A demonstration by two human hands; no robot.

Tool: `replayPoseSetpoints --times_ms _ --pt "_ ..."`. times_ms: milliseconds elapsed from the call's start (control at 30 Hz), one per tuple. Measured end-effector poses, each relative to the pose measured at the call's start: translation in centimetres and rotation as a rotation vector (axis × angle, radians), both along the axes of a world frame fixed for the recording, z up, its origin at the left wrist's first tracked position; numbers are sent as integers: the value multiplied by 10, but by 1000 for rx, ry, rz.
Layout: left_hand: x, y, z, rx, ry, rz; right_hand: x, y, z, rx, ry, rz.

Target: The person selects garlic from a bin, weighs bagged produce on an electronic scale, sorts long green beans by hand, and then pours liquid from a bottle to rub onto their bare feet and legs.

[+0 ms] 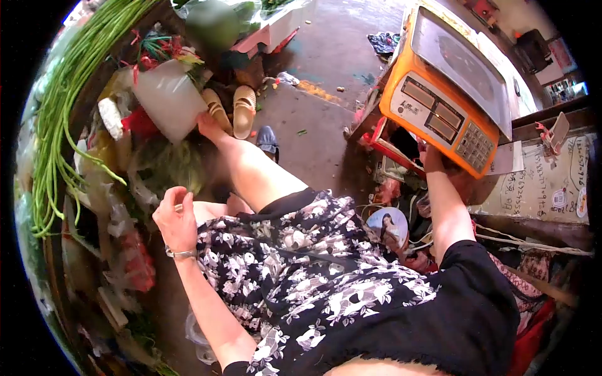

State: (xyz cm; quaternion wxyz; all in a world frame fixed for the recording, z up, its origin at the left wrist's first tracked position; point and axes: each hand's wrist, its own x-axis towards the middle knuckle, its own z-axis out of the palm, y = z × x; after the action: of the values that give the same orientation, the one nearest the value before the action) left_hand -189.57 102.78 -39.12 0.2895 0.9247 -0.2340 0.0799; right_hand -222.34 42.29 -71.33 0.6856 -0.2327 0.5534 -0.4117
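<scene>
My left hand (177, 220) is raised beside my knee, a metal-banded watch or bracelet on its wrist. Its fingers are curled in, and a small pale spot shows among them that I cannot make out. My right hand (433, 158) reaches under the front edge of an orange electronic price scale (407, 103), at a red-rimmed drawer or box (394, 153). The fingers of that hand are hidden in shadow. On top of the scale lies a wide metal pan (461, 59).
Long green beans (69, 106) hang at the left, near a white plastic bag (166, 100) and several bagged goods. Tan slippers (243, 111) and a blue shoe (268, 139) lie on the floor. A round fan with a portrait (386, 227) sits among cables below the scale.
</scene>
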Motion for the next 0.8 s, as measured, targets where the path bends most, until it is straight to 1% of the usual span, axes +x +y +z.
replayPoseSetpoints --times_ms 100,133,267,333,500,633,667,733,767,800 --pt "1 1 -1 -7 7 -1 0 0 9 56 -109 21" --pt "2 1 0 -13 14 -6 0 5 18 56 -107 21" --pt "1 -1 2 -41 52 6 6 41 63 -64 14 173" --pt "2 -1 2 -15 25 -12 4 51 79 -116 67 226" --pt "2 -1 0 -39 36 -18 -4 59 119 -89 -58 41" --pt "2 2 0 -103 28 -28 -6 84 142 -20 -146 -88" --pt "1 2 1 -105 25 -24 -8 93 145 -25 -147 -75" --pt "0 2 3 -79 24 -14 -44 91 106 -119 -134 207" --pt "1 3 1 -71 19 -5 -40 110 111 -322 193 404" --pt "2 3 1 -83 2 -24 -20 148 133 -523 522 595"
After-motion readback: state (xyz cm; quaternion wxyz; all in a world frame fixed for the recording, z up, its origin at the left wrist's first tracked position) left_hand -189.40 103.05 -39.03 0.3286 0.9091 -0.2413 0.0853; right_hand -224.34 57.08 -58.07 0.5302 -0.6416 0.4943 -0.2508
